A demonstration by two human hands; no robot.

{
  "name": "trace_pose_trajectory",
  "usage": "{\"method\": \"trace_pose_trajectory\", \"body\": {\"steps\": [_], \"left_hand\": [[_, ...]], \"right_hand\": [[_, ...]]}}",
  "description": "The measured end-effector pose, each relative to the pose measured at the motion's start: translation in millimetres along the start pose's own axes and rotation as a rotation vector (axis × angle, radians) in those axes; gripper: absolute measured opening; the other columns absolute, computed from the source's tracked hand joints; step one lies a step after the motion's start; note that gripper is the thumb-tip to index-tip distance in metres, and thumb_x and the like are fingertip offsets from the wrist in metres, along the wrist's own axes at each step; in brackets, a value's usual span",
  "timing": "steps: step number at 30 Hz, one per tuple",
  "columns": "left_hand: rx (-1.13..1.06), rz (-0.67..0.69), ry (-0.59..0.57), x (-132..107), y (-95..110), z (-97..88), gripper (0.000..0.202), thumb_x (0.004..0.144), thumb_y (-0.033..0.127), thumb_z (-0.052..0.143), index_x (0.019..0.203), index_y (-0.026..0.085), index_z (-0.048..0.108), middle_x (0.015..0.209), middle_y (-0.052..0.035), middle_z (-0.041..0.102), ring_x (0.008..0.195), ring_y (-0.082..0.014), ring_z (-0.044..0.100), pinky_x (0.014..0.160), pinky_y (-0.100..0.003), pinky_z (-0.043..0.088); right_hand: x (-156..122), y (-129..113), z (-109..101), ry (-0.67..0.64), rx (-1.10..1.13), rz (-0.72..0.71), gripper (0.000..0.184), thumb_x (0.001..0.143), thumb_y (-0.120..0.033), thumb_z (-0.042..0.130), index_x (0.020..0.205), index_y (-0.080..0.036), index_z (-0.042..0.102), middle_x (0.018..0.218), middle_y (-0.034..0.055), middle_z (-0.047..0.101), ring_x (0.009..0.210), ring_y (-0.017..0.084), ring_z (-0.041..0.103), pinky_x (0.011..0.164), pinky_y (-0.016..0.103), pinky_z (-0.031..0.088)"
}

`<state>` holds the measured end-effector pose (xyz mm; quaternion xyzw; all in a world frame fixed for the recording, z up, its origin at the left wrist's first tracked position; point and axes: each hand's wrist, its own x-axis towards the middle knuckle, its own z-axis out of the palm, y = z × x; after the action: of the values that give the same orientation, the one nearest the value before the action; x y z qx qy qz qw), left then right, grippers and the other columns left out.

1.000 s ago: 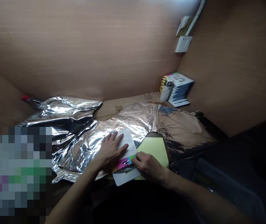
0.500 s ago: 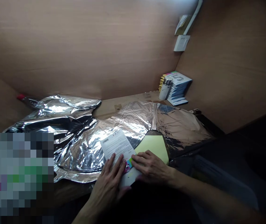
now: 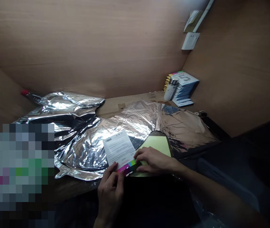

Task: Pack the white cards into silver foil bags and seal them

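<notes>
A flat white printed packet (image 3: 119,147) with a barcode and a bright multicoloured strip at its near end lies on silver foil sheeting (image 3: 85,152). My left hand (image 3: 111,186) has its fingers and thumb closed on the packet's near left corner. With bent fingers, my right hand (image 3: 154,161) grips the near right corner, its thumb below the coloured strip. Beneath my right hand is a pale yellow sheet (image 3: 160,145) on a dark rounded board. The packet's underside is hidden.
In the far right corner, a silver-capped bottle (image 3: 170,89) stands against a stack of white and blue packets (image 3: 184,87). A red-capped bottle (image 3: 30,96) lies at the back left. Wooden panels surround the surface, and a socket (image 3: 190,41) is on the wall. The lower left is pixelated.
My left hand has drawn back from lying flat on the packet to pinching its near corner. The white panel below the coloured strip no longer shows. The view has shifted slightly.
</notes>
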<state>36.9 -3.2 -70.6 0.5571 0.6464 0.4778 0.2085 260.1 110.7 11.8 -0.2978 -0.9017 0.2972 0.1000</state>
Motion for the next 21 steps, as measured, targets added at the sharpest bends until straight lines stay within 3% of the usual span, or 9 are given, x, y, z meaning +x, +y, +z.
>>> {"method": "trace_pose_trajectory", "body": {"steps": [3,6,11,17,19,21], "left_hand": [[0.135,0.042,0.053,5.0,-0.8,-2.0,0.031,0.091,0.051,0.064,0.073,0.027,0.069,0.119,-0.0124,0.066,0.108,-0.0378,0.064,0.094,-0.057,0.054],[0.228,0.113,0.033,10.6,-7.0,-5.3,0.027,0.092,0.049,0.063,0.079,0.026,0.069,0.112,-0.0119,0.067,0.104,-0.0361,0.063,0.097,-0.057,0.051],[0.369,0.211,-0.051,21.6,-7.6,-10.7,0.032,0.096,0.049,0.059,0.078,0.024,0.067,0.114,-0.0138,0.067,0.100,-0.0344,0.062,0.089,-0.052,0.055],[0.435,0.197,-0.137,37.0,0.5,-17.2,0.033,0.101,0.041,0.053,0.077,0.022,0.064,0.105,-0.0108,0.066,0.094,-0.0266,0.066,0.084,-0.042,0.059],[0.438,0.205,-0.136,40.1,-1.6,-17.9,0.031,0.103,0.040,0.050,0.082,0.022,0.063,0.099,-0.0095,0.066,0.087,-0.0248,0.067,0.079,-0.040,0.061],[0.448,0.242,-0.122,41.6,-7.7,-17.7,0.026,0.105,0.038,0.048,0.097,0.020,0.065,0.106,-0.0108,0.067,0.094,-0.0260,0.068,0.082,-0.042,0.062]], "right_hand": [[10.1,-3.9,12.3,0.049,-0.023,0.141,0.020,0.099,-0.032,0.067,0.086,-0.018,0.074,0.098,0.0042,0.073,0.086,0.017,0.066,0.078,0.028,0.043],[16.5,-8.1,29.6,0.113,-0.094,0.251,0.022,0.098,-0.031,0.065,0.081,-0.017,0.068,0.085,0.0036,0.071,0.081,0.018,0.062,0.073,0.029,0.038],[23.0,-14.0,40.9,0.116,-0.244,0.346,0.020,0.097,-0.031,0.062,0.083,-0.017,0.065,0.090,0.0076,0.072,0.087,0.021,0.063,0.079,0.033,0.035],[29.8,-13.1,41.6,0.077,-0.249,0.412,0.024,0.102,-0.037,0.055,0.091,-0.018,0.065,0.092,0.0089,0.074,0.087,0.024,0.065,0.078,0.035,0.035],[30.0,-11.7,45.1,0.115,-0.239,0.437,0.023,0.104,-0.037,0.053,0.098,-0.017,0.063,0.094,0.0092,0.073,0.087,0.024,0.065,0.079,0.035,0.035],[28.4,-10.9,47.5,0.155,-0.219,0.464,0.021,0.104,-0.036,0.052,0.103,-0.017,0.061,0.095,0.0091,0.072,0.088,0.024,0.064,0.081,0.036,0.036]]}}
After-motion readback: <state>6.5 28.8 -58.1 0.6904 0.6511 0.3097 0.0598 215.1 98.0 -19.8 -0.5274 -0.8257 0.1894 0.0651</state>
